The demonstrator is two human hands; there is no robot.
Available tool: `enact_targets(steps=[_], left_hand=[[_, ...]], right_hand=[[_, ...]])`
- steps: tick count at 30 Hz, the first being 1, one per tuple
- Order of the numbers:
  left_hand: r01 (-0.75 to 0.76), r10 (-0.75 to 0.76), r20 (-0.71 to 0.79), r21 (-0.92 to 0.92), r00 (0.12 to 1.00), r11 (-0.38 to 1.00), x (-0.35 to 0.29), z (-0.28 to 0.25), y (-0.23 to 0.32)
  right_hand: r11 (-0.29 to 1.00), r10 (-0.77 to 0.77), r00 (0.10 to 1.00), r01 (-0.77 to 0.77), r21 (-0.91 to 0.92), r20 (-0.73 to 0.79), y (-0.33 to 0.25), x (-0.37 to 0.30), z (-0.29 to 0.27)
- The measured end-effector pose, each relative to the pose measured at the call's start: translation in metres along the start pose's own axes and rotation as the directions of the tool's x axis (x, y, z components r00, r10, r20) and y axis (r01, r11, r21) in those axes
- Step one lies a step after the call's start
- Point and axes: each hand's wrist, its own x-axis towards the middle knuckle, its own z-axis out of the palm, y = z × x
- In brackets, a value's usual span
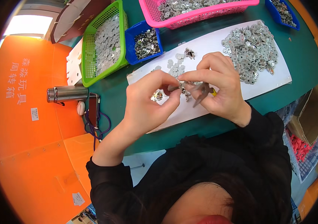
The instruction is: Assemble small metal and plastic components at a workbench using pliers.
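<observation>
Above a white board (162,119), my two hands meet at the fingertips. My left hand (147,99) is closed in a pinch on a small silvery metal piece (173,88), mostly covered by the fingers. My right hand (220,84) curls round a grey metal tool with a yellow part (203,94); its kind is unclear. The right index finger and thumb also reach the small piece. Under the hands lies a little cluster of shiny metal parts (158,96). Several flat silvery plates (176,69) are spread just beyond, beside a few small dark clips (190,53).
A big heap of silvery plates (252,50) covers the board's right part. Behind stand a green basket (86,56), a blue bin (130,43), a pink basket (177,23) and another blue bin (293,23). A steel flask (69,93), phone (93,108) and cord (106,128) lie left.
</observation>
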Motion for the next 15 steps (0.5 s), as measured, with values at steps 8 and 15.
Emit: enact_targets(steps=[8,15], left_hand=[[0.647,-0.372,0.585,-0.76,0.721,0.057,0.005,-0.005,-0.025],[0.558,-0.243,0.592,-0.806,0.769,-0.196,-0.004,0.015,-0.035]], right_hand=[[0.957,0.096,0.993,-0.109,0.267,0.063,0.016,-0.002,0.005],[0.987,-0.062,0.998,0.063,0.147,-0.012,0.022,0.0,0.002]])
